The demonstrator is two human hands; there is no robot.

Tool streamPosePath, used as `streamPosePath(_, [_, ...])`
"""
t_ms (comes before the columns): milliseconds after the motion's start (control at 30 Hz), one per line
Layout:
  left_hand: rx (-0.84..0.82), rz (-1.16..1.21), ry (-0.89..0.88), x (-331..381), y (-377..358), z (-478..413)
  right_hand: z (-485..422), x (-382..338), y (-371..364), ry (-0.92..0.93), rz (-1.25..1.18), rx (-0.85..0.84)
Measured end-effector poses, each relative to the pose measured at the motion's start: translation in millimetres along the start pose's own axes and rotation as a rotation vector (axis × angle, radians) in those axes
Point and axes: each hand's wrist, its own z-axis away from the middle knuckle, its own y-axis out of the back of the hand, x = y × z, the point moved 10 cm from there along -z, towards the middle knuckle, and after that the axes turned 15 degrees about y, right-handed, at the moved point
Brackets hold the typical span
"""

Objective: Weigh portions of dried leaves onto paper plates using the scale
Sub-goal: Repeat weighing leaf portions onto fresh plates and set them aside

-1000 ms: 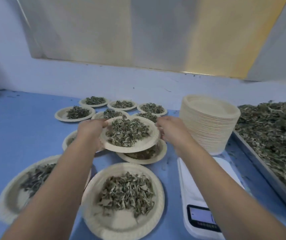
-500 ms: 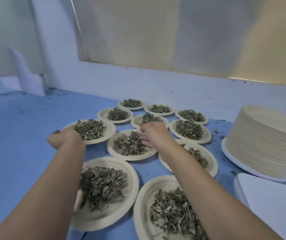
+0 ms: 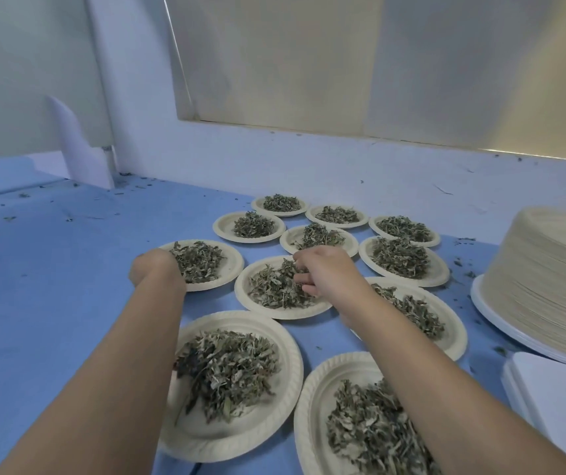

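Down on the bench (image 3: 52,286) since a second ago, no longer lifted in both hands: centre plate (image 3: 267,313), set in the middle of the filled plates. Over the last half second, hardly any change in the hands against the plates.

Far left: bare blue bench with stray leaf crumbs.

Next: left hand (image 3: 154,269), knuckles up at the near-left rim of the left plate (image 3: 233,265). Fingers tucked under and hidden, so cannot tell whether gripping the rim or closed on nothing.

Nearer the camera: near-left plate (image 3: 240,320), heaped, its left edge crossed by the left forearm (image 3: 120,354).

Middle: centre plate flat on the bench, carrying its pile of leaves (image 3: 271,286). Right hand (image 3: 329,272) over the right side of that pile, fingers (image 3: 303,278) curled down into it and pinching a tuft of leaves.

Right of that: near-right plate (image 3: 315,389), also heaped, partly under the right forearm (image 3: 428,371).

Behind and to the right: seven more filled back plates (image 3: 221,228) in loose rows, close together.

Far right: tall stack (image 3: 541,279) of empty plates, well apart from both hands.

Bottom right corner: white scale (image 3: 555,389), only partly in view, just beside the stack.
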Motion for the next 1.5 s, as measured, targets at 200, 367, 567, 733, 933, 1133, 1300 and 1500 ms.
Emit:
streamPosePath(200, [-0.192, 0.418, 0.092, -4.4, -22.7, -5.6, 2.8, 4.0, -4.0, 0.002, 0.001, -0.024])
streamPosePath(367, [-0.130, 0.278, 0.094, -3.8, -22.2, -5.3, 1.6, 4.0, -1.0, 0.019, -0.012, -0.022])
streamPosePath(567, [-0.084, 0.289, 0.070, -6.9, -14.7, 11.8, 4.4, 6.0, -0.4, 0.027, -0.015, -0.038])
streamPosePath(733, [0.003, 0.254, -0.153, 15.3, -13.7, 36.6, 6.4, 6.9, 9.4, 0.032, -0.026, -0.027])
streamPosePath(933, [-0.253, 0.298, -0.185, 34.2, -49.5, 92.2, 17.0, 1.4, 36.9, 0.061, -0.048, 0.017])
streamPosePath(1133, [-0.685, 0.350, -0.206, 50.8, -94.4, 181.2, 29.8, -10.4, 83.5, 0.109, -0.023, 0.122])
streamPosePath(1300, [-0.914, 0.418, -0.121, 42.2, -128.2, 268.4, 47.0, -28.3, 150.4, 0.242, 0.016, 0.310])
streamPosePath(1500, [-1.112, 0.415, -0.128, 16.2, -164.3, 352.3, 92.1, -62.0, 242.5, 0.482, 0.432, 0.544])
